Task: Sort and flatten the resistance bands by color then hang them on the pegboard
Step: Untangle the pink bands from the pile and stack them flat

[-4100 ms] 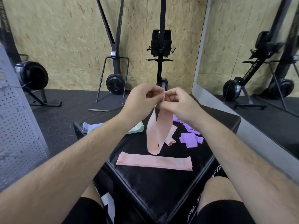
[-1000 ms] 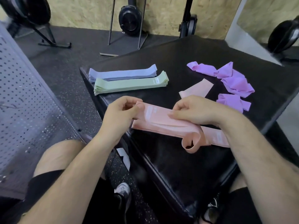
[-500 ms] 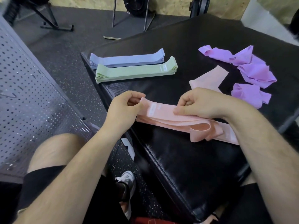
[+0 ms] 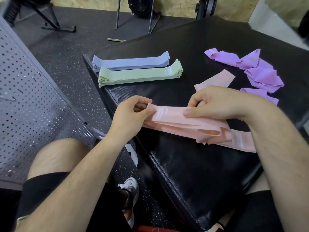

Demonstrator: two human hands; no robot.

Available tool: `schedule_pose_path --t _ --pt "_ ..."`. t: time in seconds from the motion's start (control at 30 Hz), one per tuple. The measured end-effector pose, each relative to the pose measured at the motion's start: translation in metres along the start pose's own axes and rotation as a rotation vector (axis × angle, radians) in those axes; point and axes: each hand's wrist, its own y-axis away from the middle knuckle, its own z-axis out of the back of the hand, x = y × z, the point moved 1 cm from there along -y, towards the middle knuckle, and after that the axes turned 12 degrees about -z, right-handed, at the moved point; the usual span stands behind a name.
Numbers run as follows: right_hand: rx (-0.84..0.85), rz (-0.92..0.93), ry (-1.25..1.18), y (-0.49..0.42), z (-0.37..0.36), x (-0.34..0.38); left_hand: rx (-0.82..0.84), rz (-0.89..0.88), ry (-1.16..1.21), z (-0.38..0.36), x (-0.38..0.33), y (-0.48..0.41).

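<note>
Two hands work pink band on black padded box: left hand pinches its end, right hand pinches mid-length. Blue stack, green stack flat at far-left corner; purple bands crumpled far right. Pegboard at left, speckled rubber floor, chipboard wall behind.

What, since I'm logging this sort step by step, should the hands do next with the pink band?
Probably slide the right hand rightward along the pink band to press out its buckled loop. The left hand pinches the band's left end, but the right end bulges open over the flat pink band beneath, unlike the neat green stack and blue stack.
</note>
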Motion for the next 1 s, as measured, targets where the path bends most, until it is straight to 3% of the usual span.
schedule_pose_path --t 0.2,0.43,0.57,0.67,0.8,1.0 --pt "-0.041 -0.065 0.11 -0.007 -0.013 0.001 0.002 -0.022 -0.114 -0.002 0.002 0.002" --pt "-0.075 -0.12 0.141 -0.017 -0.031 -0.003 0.006 -0.182 -0.329 -0.009 0.01 0.008" --pt "-0.159 -0.094 0.237 -0.018 -0.035 0.0 -0.072 -0.433 -0.689 -0.02 0.006 0.018" --pt "-0.153 -0.085 0.249 -0.015 -0.034 0.001 0.076 -0.593 -0.73 -0.041 -0.002 0.024" --pt "-0.165 -0.064 0.239 -0.014 -0.032 0.002 0.339 -0.471 -0.747 -0.06 0.01 0.028" --pt "-0.021 -0.091 0.162 -0.001 -0.005 -0.002 0.345 -0.435 -0.786 -0.063 0.013 0.028"
